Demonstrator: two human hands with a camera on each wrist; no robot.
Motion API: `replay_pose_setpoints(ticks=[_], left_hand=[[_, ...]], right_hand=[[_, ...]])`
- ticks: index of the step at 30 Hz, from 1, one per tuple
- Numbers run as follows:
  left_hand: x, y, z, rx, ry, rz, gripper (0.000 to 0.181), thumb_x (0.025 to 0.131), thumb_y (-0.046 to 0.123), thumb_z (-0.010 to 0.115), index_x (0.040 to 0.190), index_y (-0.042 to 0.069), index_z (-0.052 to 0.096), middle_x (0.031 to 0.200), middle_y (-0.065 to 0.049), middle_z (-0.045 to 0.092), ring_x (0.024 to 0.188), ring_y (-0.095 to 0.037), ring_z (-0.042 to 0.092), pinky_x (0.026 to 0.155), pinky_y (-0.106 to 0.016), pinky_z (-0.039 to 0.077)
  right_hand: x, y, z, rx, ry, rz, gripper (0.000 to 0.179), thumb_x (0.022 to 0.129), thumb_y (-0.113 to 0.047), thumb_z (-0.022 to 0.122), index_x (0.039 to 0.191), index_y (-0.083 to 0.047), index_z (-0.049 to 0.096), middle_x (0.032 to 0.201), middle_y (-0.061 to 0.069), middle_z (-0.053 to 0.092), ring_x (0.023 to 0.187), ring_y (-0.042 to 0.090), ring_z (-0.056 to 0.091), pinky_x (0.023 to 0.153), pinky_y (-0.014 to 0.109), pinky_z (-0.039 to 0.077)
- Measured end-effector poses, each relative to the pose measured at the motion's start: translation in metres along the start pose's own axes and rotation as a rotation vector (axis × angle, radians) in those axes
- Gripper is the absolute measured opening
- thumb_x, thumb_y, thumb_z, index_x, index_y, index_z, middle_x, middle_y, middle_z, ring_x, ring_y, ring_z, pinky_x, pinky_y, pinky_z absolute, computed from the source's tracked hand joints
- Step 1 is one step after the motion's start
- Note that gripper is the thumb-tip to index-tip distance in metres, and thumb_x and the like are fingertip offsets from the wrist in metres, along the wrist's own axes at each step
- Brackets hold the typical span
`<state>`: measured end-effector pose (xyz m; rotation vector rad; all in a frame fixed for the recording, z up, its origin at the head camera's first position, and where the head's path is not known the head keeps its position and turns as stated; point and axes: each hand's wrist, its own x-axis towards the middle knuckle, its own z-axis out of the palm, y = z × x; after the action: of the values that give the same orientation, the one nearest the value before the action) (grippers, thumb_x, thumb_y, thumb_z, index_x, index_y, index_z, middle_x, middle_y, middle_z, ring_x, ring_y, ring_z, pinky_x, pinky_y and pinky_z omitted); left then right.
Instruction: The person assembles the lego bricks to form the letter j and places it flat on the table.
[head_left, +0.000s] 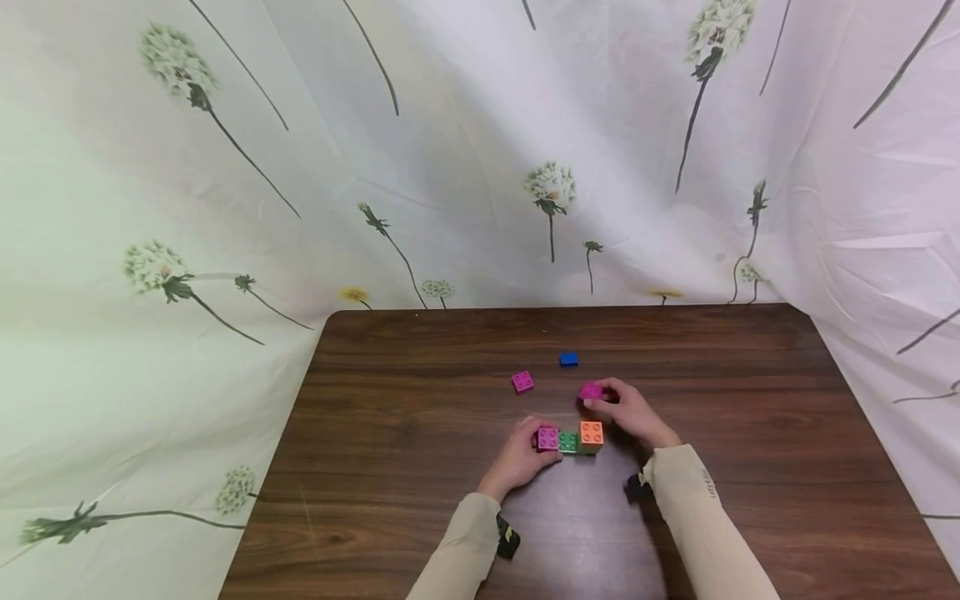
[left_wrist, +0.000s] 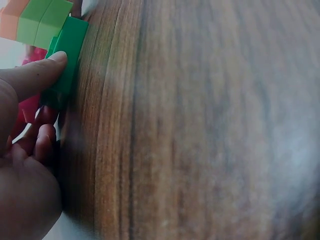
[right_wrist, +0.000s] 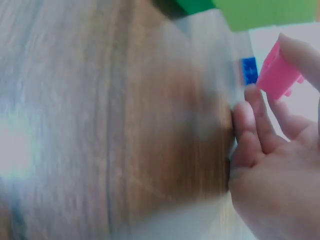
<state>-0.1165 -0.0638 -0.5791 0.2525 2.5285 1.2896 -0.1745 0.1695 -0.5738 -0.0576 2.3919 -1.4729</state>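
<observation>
My left hand point(head_left: 519, 457) grips the left end of a small block build on the table. Its base is a dark green brick point(head_left: 567, 442), with a magenta brick point(head_left: 548, 439) on the left end. At the right end rises a stack of light green bricks point(left_wrist: 42, 22) topped by an orange brick point(head_left: 592, 432). In the left wrist view the thumb presses the side of the dark green brick point(left_wrist: 72, 62). Beyond the build, my right hand point(head_left: 633, 414) pinches a loose pink brick point(head_left: 591, 391) between thumb and fingers, raised off the table in the right wrist view.
Farther back on the brown wooden table point(head_left: 405, 375) lie another magenta brick point(head_left: 522, 382) and a blue brick point(head_left: 568, 359). A white cloth point(head_left: 465, 192) with a dandelion print hangs behind the table and along its sides.
</observation>
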Motion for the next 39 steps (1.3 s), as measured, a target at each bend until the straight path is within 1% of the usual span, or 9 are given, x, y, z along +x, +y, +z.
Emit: replay_pose_setpoints(ticks=[2,7,14,18,22,28,29,33,39], left_hand=[[0.0,0.001,0.0,-0.001,0.002,0.001,0.037,0.083,0.02,0.076,0.117,0.021,0.062,0.121,0.002,0.059,0.117,-0.019,0.052,0.1,-0.044,0.043],[0.0,0.001,0.0,-0.001,-0.001,-0.008,0.037,0.083,0.021,0.076,0.118,0.022,0.061,0.121,0.003,0.058,0.117,-0.019,0.052,0.1,-0.044,0.044],[0.001,0.0,0.0,-0.008,-0.001,-0.004,0.038,0.083,0.021,0.076,0.119,0.021,0.061,0.12,0.003,0.058,0.116,-0.019,0.052,0.1,-0.043,0.044],[0.001,0.0,0.0,-0.007,0.0,-0.007,0.038,0.084,0.021,0.076,0.118,0.021,0.061,0.119,0.003,0.058,0.115,-0.018,0.052,0.099,-0.042,0.045],[0.001,0.0,0.001,0.004,0.002,-0.007,0.038,0.084,0.022,0.076,0.119,0.021,0.061,0.12,0.003,0.059,0.115,-0.018,0.053,0.099,-0.042,0.045],[-0.001,0.0,-0.001,0.0,0.002,-0.011,0.038,0.083,0.023,0.076,0.118,0.021,0.062,0.119,0.003,0.059,0.115,-0.019,0.053,0.098,-0.044,0.045],[-0.001,0.0,-0.001,0.001,0.003,-0.01,0.038,0.083,0.023,0.076,0.118,0.021,0.062,0.119,0.003,0.059,0.115,-0.02,0.053,0.099,-0.045,0.045],[-0.001,0.0,-0.001,0.009,-0.002,0.0,0.038,0.084,0.023,0.075,0.12,0.021,0.061,0.12,0.002,0.059,0.117,-0.02,0.053,0.1,-0.044,0.044],[0.001,0.0,0.0,0.013,-0.008,0.013,0.038,0.084,0.023,0.075,0.12,0.021,0.061,0.121,0.002,0.059,0.117,-0.02,0.053,0.101,-0.044,0.044]], right_hand=[[-0.002,0.002,-0.003,0.037,0.005,0.035,0.05,0.088,-0.035,0.069,0.123,-0.002,0.057,0.113,0.016,0.059,0.096,0.023,0.051,0.077,0.029,0.044],[-0.006,0.006,-0.008,0.035,0.003,0.058,0.055,0.089,-0.041,0.067,0.126,-0.002,0.055,0.118,0.016,0.059,0.101,0.023,0.05,0.079,0.027,0.042],[-0.02,0.0,-0.012,0.104,-0.015,0.072,0.057,0.091,-0.042,0.063,0.129,-0.001,0.052,0.117,0.019,0.059,0.092,0.022,0.06,0.075,0.031,0.052],[-0.028,-0.006,-0.014,0.088,-0.028,0.06,0.057,0.092,-0.043,0.062,0.13,-0.002,0.052,0.115,0.018,0.06,0.089,0.023,0.061,0.076,0.034,0.052],[-0.038,-0.017,-0.017,0.064,-0.04,0.019,0.053,0.093,-0.039,0.062,0.13,-0.001,0.052,0.111,0.017,0.06,0.089,0.026,0.059,0.076,0.037,0.051],[-0.048,-0.026,-0.017,-0.008,-0.006,-0.059,0.049,0.091,-0.038,0.065,0.127,-0.006,0.055,0.109,0.013,0.063,0.092,0.023,0.055,0.079,0.032,0.049],[-0.047,-0.023,-0.016,-0.017,0.006,-0.069,0.049,0.09,-0.04,0.066,0.126,-0.008,0.056,0.109,0.011,0.063,0.093,0.022,0.055,0.079,0.03,0.049],[-0.054,-0.03,-0.016,-0.018,0.023,-0.141,0.042,0.089,-0.031,0.07,0.122,-0.008,0.057,0.107,0.011,0.065,0.092,0.02,0.058,0.078,0.028,0.05],[-0.064,-0.036,-0.013,-0.008,0.007,-0.241,0.036,0.086,-0.019,0.073,0.117,-0.008,0.059,0.104,0.01,0.065,0.091,0.017,0.059,0.077,0.024,0.052]])
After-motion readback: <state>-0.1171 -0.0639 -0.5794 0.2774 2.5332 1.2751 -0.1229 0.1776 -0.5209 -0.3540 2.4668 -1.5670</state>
